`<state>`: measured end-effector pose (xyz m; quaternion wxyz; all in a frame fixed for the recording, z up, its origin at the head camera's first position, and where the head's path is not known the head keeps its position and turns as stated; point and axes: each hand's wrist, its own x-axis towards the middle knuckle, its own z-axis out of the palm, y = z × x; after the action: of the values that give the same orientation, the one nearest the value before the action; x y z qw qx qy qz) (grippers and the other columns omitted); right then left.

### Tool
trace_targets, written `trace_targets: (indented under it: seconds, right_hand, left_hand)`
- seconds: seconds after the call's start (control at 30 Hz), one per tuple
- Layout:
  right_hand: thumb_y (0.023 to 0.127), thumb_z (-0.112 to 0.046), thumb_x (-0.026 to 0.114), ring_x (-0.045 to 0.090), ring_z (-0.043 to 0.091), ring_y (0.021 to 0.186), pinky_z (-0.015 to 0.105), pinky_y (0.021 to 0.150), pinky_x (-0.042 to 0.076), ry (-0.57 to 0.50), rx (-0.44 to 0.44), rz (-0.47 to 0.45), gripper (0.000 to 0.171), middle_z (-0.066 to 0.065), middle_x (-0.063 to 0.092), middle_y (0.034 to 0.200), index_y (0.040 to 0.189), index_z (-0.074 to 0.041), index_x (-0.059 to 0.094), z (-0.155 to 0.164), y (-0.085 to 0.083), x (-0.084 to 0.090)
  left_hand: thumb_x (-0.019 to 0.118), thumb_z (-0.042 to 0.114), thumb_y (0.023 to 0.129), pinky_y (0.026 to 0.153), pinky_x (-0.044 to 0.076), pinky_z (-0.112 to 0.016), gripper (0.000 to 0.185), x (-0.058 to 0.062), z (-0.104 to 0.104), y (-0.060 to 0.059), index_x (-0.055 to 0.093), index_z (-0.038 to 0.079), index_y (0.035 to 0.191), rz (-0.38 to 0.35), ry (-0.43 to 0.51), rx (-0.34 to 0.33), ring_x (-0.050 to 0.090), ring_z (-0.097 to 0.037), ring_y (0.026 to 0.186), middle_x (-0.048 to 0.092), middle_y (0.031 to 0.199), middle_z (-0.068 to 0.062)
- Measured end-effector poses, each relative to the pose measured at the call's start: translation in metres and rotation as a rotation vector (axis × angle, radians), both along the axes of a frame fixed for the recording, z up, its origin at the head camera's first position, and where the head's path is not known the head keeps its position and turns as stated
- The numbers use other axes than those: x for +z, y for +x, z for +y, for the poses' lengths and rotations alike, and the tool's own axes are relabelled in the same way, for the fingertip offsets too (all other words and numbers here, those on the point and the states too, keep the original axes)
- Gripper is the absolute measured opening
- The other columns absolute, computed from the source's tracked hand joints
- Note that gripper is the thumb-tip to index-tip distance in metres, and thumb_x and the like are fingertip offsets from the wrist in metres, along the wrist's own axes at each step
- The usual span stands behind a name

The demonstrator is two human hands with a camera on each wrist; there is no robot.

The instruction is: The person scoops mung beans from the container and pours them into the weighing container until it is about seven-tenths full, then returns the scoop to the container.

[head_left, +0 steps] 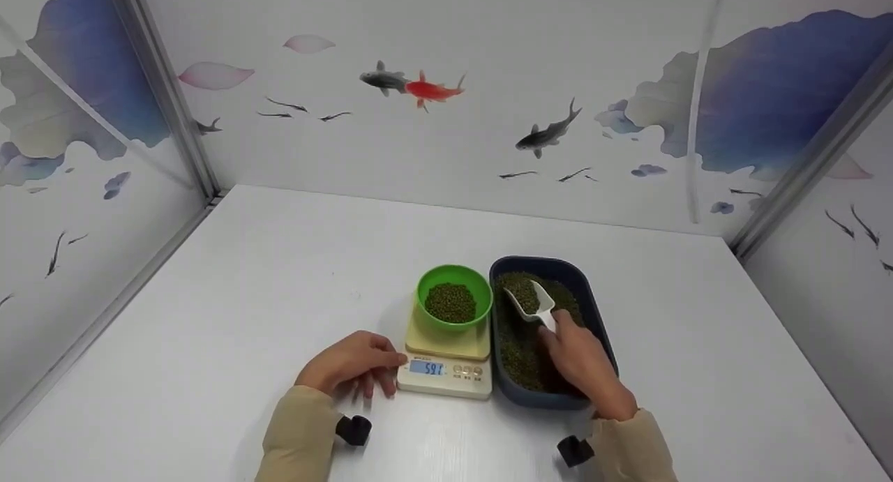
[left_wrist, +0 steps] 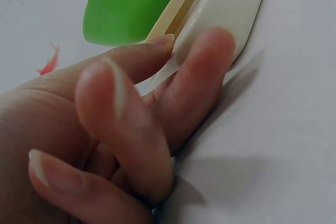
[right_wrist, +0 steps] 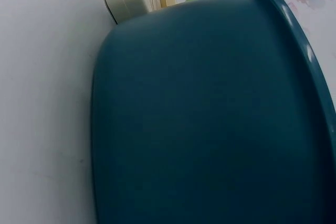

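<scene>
My right hand [head_left: 582, 360] grips the handle of a white scoop [head_left: 548, 302] that holds mung beans, over the dark blue tub [head_left: 605, 339] with more mung beans [head_left: 520, 360] in it. Left of the tub stands a kitchen scale [head_left: 446, 386], its lit display showing digits that look like 591. On its pale yellow platform [head_left: 446, 339] sits a green bowl [head_left: 425, 281] with a heap of mung beans. My left hand [head_left: 352, 362] rests at the scale's left front corner, thumb touching it and the other fingers loosely bent. The right wrist view shows the tub's outer wall [right_wrist: 210, 114], not the hand.
The white table [head_left: 279, 259] stretches around the scale and tub. Patterned panels [head_left: 488, 42] with painted fish stand behind and at both sides. A black wrist piece [head_left: 354, 430] juts from the left sleeve, another [head_left: 575, 451] from the right.
</scene>
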<state>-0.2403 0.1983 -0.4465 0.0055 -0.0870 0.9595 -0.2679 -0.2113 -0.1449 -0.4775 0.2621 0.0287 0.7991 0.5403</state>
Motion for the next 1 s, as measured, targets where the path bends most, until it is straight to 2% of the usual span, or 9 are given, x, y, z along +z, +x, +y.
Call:
trace_targets:
  seconds: [0.63,1.0]
  right_hand:
    - [0.094,-0.028,0.045,0.041,0.015,0.048,0.030,0.048,0.034,-0.029,-0.001,-0.001,0.027,0.003,0.047,0.065,0.111,-0.007,0.041,-0.0012,0.0003,0.0025]
    - [0.094,-0.029,0.044,0.041,0.015,0.050,0.030,0.050,0.034,-0.061,-0.009,0.074,0.032,0.002,0.048,0.067,0.116,-0.007,0.039,0.0001,-0.0002,0.0025]
  left_hand:
    - [0.064,0.041,0.079,0.036,0.034,-0.022,0.035,0.0002,-0.0001,-0.0013,0.061,0.007,0.088,0.001,-0.002,-0.011,0.050,-0.011,0.040,0.067,0.070,-0.012]
    - [0.063,0.040,0.079,0.036,0.034,-0.022,0.035,0.0004,0.0002,-0.0005,0.062,0.007,0.087,0.011,-0.001,-0.017,0.050,-0.011,0.039,0.067,0.070,-0.013]
